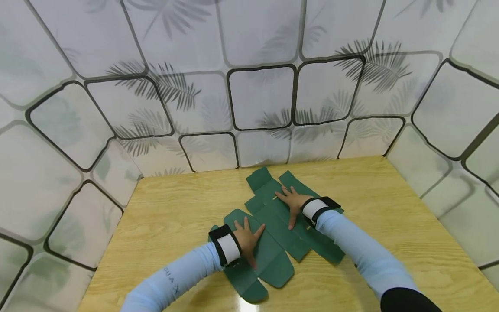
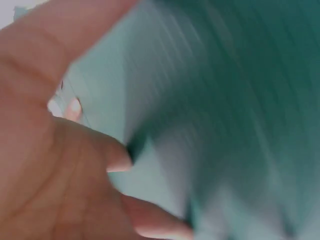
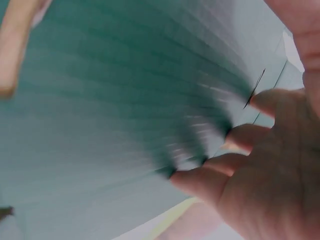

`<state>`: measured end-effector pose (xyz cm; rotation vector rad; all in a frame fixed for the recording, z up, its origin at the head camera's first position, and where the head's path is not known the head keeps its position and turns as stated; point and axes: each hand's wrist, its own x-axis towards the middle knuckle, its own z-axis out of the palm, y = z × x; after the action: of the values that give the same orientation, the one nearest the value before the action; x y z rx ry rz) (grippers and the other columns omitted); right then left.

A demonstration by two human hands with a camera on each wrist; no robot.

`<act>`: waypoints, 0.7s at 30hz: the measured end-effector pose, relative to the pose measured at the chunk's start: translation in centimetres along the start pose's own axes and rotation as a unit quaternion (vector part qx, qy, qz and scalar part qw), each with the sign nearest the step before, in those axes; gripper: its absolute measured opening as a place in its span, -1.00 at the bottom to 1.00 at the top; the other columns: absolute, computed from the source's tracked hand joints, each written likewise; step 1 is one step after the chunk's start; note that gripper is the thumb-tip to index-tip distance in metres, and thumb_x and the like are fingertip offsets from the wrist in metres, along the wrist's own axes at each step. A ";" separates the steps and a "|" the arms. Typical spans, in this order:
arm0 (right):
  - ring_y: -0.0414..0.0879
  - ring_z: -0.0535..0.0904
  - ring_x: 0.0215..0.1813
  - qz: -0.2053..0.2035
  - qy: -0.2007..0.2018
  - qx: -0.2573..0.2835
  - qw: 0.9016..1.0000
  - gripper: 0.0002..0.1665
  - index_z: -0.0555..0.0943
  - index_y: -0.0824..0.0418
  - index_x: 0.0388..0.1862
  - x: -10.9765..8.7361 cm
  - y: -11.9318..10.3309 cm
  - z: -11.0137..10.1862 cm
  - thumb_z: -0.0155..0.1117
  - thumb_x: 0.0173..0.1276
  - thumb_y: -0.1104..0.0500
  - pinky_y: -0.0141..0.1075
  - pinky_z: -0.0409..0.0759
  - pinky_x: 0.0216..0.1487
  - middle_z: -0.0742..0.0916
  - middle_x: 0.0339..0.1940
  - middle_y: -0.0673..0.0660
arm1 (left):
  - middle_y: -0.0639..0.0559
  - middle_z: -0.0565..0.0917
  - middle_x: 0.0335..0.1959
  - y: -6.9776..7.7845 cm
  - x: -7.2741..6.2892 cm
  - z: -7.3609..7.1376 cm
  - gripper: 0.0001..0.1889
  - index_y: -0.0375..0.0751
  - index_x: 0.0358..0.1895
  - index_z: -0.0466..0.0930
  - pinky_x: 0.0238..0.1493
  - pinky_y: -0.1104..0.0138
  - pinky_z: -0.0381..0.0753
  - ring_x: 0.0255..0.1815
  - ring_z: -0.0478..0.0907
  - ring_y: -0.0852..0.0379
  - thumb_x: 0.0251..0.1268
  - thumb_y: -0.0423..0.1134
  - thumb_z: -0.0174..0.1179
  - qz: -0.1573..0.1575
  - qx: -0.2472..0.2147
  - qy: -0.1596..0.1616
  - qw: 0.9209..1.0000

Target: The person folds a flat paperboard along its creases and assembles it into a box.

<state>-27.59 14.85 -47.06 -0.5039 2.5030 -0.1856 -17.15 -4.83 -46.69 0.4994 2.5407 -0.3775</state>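
Left hand (image 1: pixel 246 240) (near) and right hand (image 1: pixel 293 204) (farther), apart, fingers spread, rest on a flat green card (image 1: pixel 273 256) across the middle of the wooden table (image 1: pixel 175 208), probably light, stiff but creasable, best grasped by its outer edges.

Head view: from above the table's near side; faces forward and down; wide, taking in the table (image 1: pixel 175 203), far wall (image 1: pixel 261 99) and both hands. Left wrist view: from beneath the left hand (image 1: pixel 247 240); faces its fingers and green cardboard (image 1: pixel 273 223); very near. Right wrist view: same arrangement, right hand (image 1: pixel 294 203); very near. Shared, head and either wrist: that hand, the cardboard.
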 end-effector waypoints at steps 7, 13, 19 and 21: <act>0.35 -0.26 0.57 -0.059 -0.011 -0.027 0.998 0.45 -0.05 0.13 0.60 0.5 -0.7 -0.3 0.68 -0.17 0.10 0.21 0.18 0.41 -0.05 0.61 0.27 | -0.22 0.18 0.50 2.4 -0.6 -0.7 0.40 0.27 0.56 -0.10 0.08 0.01 0.57 0.09 0.61 -0.13 -0.57 0.59 0.37 -0.005 0.090 0.041 0.995; 0.56 -0.21 0.48 -0.004 0.018 -0.014 1.000 0.39 0.01 0.20 0.58 -1.0 -0.7 0.7 0.66 -0.14 0.07 0.35 0.22 0.31 -0.04 0.56 0.43 | -0.22 0.20 0.49 3.0 -0.1 -0.7 0.43 0.26 0.56 -0.11 0.05 0.01 0.59 0.07 0.62 -0.10 -0.61 0.61 0.36 -0.011 0.097 0.041 0.994; 0.65 -0.11 0.42 0.073 -0.011 -0.046 0.996 0.51 -0.09 0.25 0.58 -1.8 -0.2 1.3 0.63 -0.16 -0.19 0.40 0.22 0.26 -0.05 0.51 0.56 | -0.25 0.45 0.32 4.0 -0.4 -0.5 0.42 0.17 0.54 0.02 -0.26 0.30 0.66 -0.18 0.69 0.04 -0.63 0.73 0.21 -0.026 0.101 0.083 0.991; 0.65 -0.12 0.43 0.062 -0.014 -0.049 0.997 0.52 -0.10 0.23 0.59 -1.5 0.0 1.1 0.65 -0.19 -0.14 0.40 0.23 0.25 -0.06 0.52 0.54 | -0.25 0.53 0.24 4.4 -0.6 -0.3 0.41 0.13 0.54 0.05 -0.33 0.33 0.65 -0.17 0.70 0.06 -0.60 0.78 0.11 -0.025 0.115 0.096 0.988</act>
<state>-25.75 15.39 -47.20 -0.3860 2.5164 -0.0068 -14.99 -0.93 -46.87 0.5840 2.7134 -0.6760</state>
